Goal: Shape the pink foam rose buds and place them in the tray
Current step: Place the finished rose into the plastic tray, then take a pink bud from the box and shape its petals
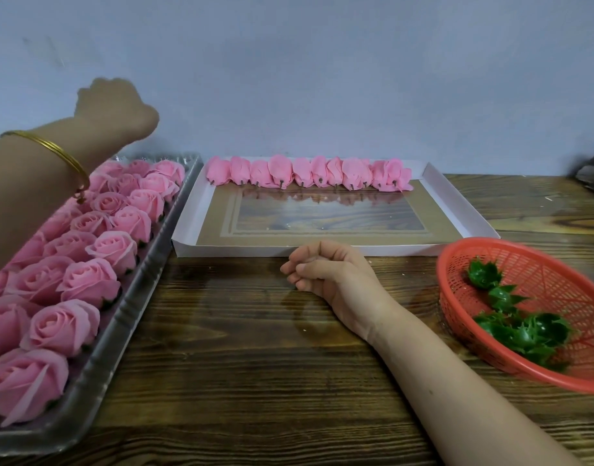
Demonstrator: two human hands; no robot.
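Observation:
A white cardboard tray (322, 251) lies at the back of the wooden table. A row of pink foam rose buds (309, 173) with short stems lines its far wall. On the left, a clear plastic tray (147, 274) is packed with several open pink roses (87, 280). My left hand (115, 107), with gold bangles on the wrist, is raised above that tray's far end; I see only its back and the fingers are hidden. My right hand (329, 270) rests on the table just in front of the white tray, fingers curled in, nothing visible in it.
A red plastic basket (557, 264) holding several green calyx pieces (524, 331) sits tilted at the right. A pale wall runs right behind both trays. A dark object (591, 173) pokes in at the right edge.

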